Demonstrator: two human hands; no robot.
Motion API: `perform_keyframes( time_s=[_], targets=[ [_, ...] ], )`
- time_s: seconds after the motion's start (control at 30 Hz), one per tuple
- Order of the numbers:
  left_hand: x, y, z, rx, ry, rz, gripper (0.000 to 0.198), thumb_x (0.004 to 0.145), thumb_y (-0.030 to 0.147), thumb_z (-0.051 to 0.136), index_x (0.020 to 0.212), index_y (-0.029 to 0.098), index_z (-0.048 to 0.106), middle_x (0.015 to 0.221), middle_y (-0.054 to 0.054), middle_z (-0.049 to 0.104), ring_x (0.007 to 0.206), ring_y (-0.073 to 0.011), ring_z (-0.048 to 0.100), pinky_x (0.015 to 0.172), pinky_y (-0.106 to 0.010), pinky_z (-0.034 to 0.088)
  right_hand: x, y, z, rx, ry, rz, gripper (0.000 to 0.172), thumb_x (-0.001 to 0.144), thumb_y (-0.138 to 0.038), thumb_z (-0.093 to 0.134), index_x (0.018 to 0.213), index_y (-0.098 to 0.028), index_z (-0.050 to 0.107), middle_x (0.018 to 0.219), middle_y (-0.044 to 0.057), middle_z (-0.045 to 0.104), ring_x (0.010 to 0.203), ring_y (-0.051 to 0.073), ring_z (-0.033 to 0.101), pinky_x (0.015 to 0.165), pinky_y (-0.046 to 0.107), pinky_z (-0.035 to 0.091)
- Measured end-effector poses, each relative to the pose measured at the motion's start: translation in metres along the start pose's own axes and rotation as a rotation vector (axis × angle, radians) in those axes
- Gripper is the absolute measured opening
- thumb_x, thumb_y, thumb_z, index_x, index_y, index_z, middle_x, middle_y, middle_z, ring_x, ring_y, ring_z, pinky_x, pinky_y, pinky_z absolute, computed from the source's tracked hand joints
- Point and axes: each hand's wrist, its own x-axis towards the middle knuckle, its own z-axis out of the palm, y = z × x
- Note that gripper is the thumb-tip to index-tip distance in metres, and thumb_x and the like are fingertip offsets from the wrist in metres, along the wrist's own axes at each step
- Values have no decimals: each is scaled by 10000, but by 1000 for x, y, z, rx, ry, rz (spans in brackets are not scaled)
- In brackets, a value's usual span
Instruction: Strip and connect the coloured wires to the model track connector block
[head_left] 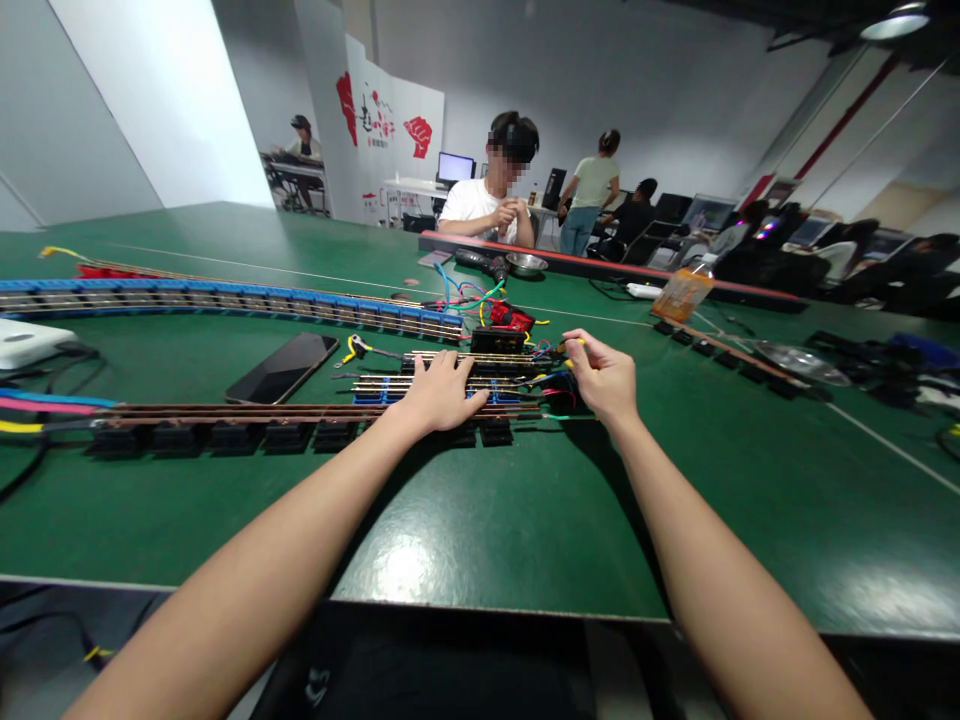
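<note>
- Over on the left, a long, curved track with blue plastic sides and metal strips (225, 296) sweeps across the glossy green tabletop (360, 480).
- Nearer, straight reddish-brown metal rails on black blocks (240, 412) run toward the hands.
- A black rectangular phone (283, 368) lies flat between those two.
- Here's the left hand (442, 390), palm down, fingers spread across the short, straight track pieces with brass-coloured strips (379, 388), which sit mid-table.
- Behind it, across the table, a person in a white shirt (469, 205) has both hands raised together.
- And the right hand (606, 382), at the wired right end of those pieces, pinches a small yellow piece (570, 347), too small to identify.
- Farther right, an orange, see-through bottle (682, 293) stands tilted in view, well apart.
</note>
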Motion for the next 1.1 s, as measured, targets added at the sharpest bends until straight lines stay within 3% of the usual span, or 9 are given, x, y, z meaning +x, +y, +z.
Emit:
perform_keyframes(
  time_s=[0.27, 0.53, 0.73, 0.93, 1.1],
  targets=[
    [0, 0, 1, 8, 14, 5, 638, 963, 547, 396, 1451, 138, 439, 1439, -223, 490, 1381, -369, 412, 1134, -663, 254, 0, 4, -9, -155, -229, -126, 399, 887, -525, 566, 1006, -208, 776, 655, -26, 611, 622, 128, 551, 607, 218, 408],
    [0, 1, -1, 3, 4, 4, 632, 960, 554, 391, 1444, 151, 447, 1461, -213, 478, 1391, -370, 402, 1137, -654, 252, -1, 6, -13, -328, -305, -206, 333, 882, -485, 598, 1058, -281, 793, 609, -39, 679, 521, 127, 583, 560, 223, 369],
    [-1, 1, -2, 0, 7, 7, 630, 964, 542, 397, 1447, 141, 447, 1469, -215, 474, 1391, -366, 405, 1135, -667, 254, 0, 7, -13, -420, -381, -271, 276, 899, -464, 619, 1103, -350, 765, 801, -14, 790, 641, 178, 702, 629, 249, 435],
    [0, 1, -1, -1, 9, 5, 632, 964, 541, 400, 1452, 142, 441, 1466, -214, 479, 1394, -360, 404, 1140, -659, 253, -5, 5, -9, -460, -301, -280, 271, 916, -480, 594, 1094, -353, 754, 710, -23, 754, 585, 161, 658, 584, 232, 409],
    [0, 1, -1, -12, 11, 6, 615, 964, 530, 403, 1446, 148, 440, 1487, -202, 469, 1407, -354, 394, 1150, -642, 254, -12, 2, -10, -322, -176, -216, 346, 942, -504, 539, 1089, -278, 755, 682, -21, 683, 503, 107, 508, 561, 232, 355]
  ],
)
